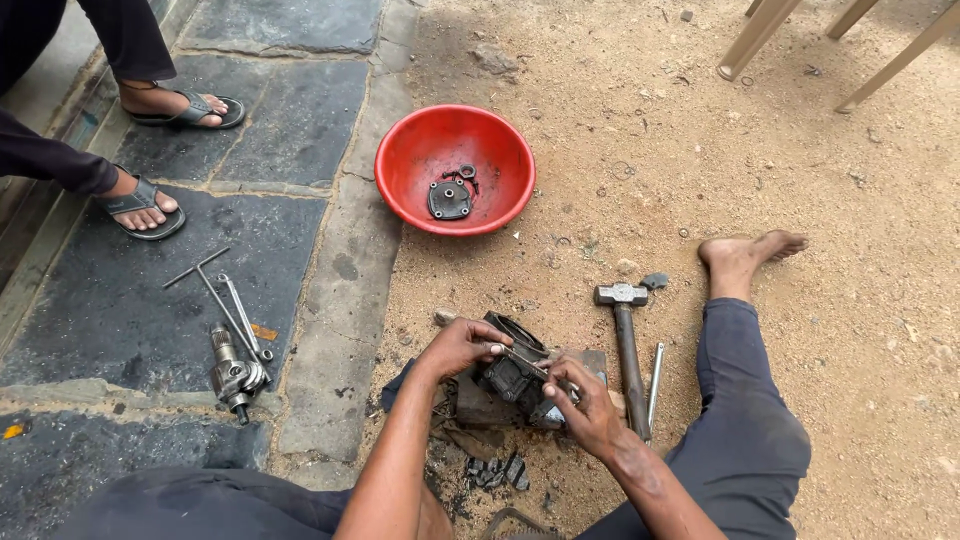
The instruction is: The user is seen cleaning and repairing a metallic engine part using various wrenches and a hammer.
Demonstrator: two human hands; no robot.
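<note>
I sit on sandy ground with a dark, greasy metal engine part [515, 375] resting on a wooden block [478, 408] between my legs. My left hand [458, 345] grips the part's upper left side. My right hand [585, 402] is closed around a thin metal tool [530, 363] whose tip lies on the part. A hammer [627, 345] with a dark handle lies just right of my hands, and a thin metal rod [655, 385] lies beside it.
A red bowl [410, 165] holding a round metal cover and small rings stands ahead. On the stone slabs at left lie a T-handle wrench [212, 285] and a metal shaft assembly [236, 375]. Another person's sandalled feet [145, 205] stand at upper left. Chair legs [760, 35] at top right.
</note>
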